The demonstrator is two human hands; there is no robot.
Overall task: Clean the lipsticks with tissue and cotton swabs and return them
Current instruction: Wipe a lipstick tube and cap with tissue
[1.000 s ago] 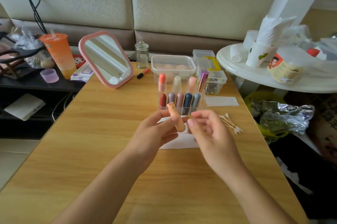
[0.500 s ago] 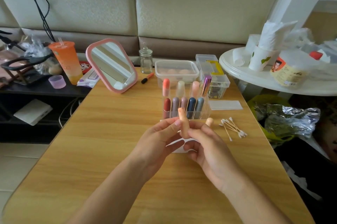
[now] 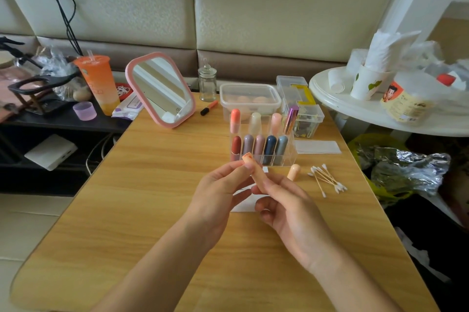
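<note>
**A:** Where is the lipstick [image 3: 250,163] sitting right now?

**B:** It is standing nearly upright in the air between both hands, just in front of the clear rack [image 3: 289,157]. The left grip [image 3: 218,195] is pinching it near the open top. The right grip [image 3: 289,207] is curling round its lower end.

**A:** How is it going to handle?

**B:** I am judging it light and stiff. It looks like a smooth plastic tube, so probably a little slippery. The coloured tip is likely soft and will smear or snap if pressed. I would be holding it by the barrel and keeping fingers off the top.

**A:** What is differing from a second ago?

**B:** Back then the tube was leaning across between the hands and no cap was lying loose. Now the cap [image 3: 294,171] is lying on the tabletop [image 3: 152,210], between the rack and the cotton swabs [image 3: 326,179], and the tube is standing straighter. The tissue [image 3: 245,204] is lying flat under the hands.
</note>
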